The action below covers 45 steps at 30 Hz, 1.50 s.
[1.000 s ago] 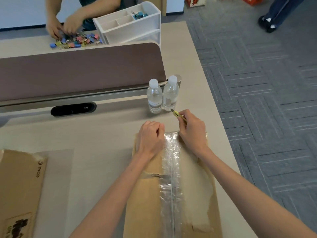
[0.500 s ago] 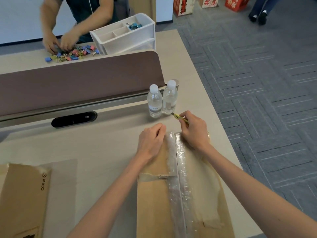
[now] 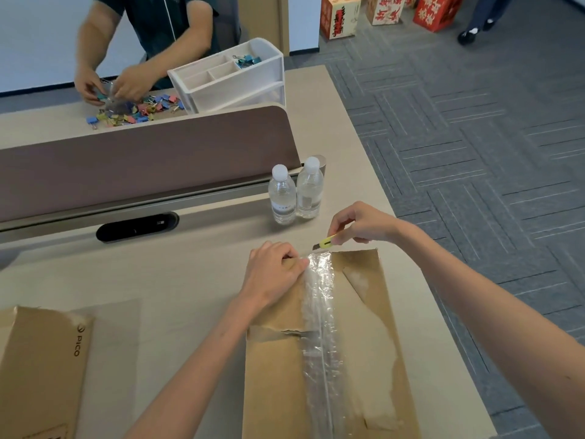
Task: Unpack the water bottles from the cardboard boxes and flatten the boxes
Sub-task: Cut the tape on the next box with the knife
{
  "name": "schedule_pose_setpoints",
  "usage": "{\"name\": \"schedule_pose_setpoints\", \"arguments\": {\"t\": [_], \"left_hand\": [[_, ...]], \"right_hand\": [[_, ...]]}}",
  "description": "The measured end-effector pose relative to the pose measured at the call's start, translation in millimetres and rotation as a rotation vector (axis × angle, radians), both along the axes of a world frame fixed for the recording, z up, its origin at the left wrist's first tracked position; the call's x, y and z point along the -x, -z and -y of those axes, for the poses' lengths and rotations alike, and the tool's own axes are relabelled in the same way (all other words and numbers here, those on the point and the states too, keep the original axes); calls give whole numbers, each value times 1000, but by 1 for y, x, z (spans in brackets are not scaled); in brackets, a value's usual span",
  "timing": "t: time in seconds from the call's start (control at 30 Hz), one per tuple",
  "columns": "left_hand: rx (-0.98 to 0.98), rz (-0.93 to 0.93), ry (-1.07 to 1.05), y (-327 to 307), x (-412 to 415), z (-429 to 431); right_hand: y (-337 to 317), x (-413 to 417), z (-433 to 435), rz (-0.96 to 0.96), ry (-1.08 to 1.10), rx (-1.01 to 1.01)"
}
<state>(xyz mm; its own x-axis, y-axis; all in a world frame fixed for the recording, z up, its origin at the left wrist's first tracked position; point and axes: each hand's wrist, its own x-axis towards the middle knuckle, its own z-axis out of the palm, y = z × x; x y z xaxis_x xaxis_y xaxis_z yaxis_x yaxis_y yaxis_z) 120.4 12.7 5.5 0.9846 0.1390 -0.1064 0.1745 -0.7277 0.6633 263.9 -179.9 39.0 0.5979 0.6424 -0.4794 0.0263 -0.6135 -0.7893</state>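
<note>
A cardboard box point(image 3: 275, 381) lies on the table in front of me, sealed down its middle by a strip of clear tape point(image 3: 319, 315). My left hand point(image 3: 273, 272) rests fingers-curled on the box's far left corner, touching the tape's far end. My right hand point(image 3: 361, 223) hovers just beyond the box's far edge and holds a small yellow utility knife point(image 3: 324, 242), blade pointing left toward the tape end. Two clear water bottles point(image 3: 296, 193) with white caps stand upright side by side beyond the box. A second cardboard box point(image 3: 38, 369) lies at the lower left.
A brown desk divider point(image 3: 142, 160) runs across the table behind the bottles, with a black oval grommet point(image 3: 137, 226) below it. Beyond it another person sorts coloured binder clips point(image 3: 133, 110) next to a white organiser point(image 3: 228, 77). The table's right edge borders grey carpet.
My right hand has lifted off the box's far right corner and now holds the knife beyond the far edge, blade turned left. The left hand stays on the box. The camera tilted upward.
</note>
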Motion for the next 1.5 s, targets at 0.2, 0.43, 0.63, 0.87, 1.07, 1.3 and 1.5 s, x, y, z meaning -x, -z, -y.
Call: {"name": "schedule_pose_setpoints", "arguments": {"t": [0.2,0.43,0.63,0.87,1.07,1.3,1.5], "left_hand": [[135,-74,-16,-5,2,-1],[322,-164,-4,-2,4,-13],[364,-186,-61,-1,4,-13],[388,-193,-135,-2,4,-10],[418,-139,-170,-2,5,-6],[413,-102,-197,4,6,-4],[392,-20,-262,6,4,1]], "right_hand": [[-2,-7,-11,24,-137,39],[-5,-18,-20,23,-228,82],[-10,-24,-31,40,-307,175],[-9,-27,-32,41,-382,180],[-7,-29,-27,29,-387,156],[-7,-37,0,20,-377,154],[-4,-39,16,104,-178,11]]}}
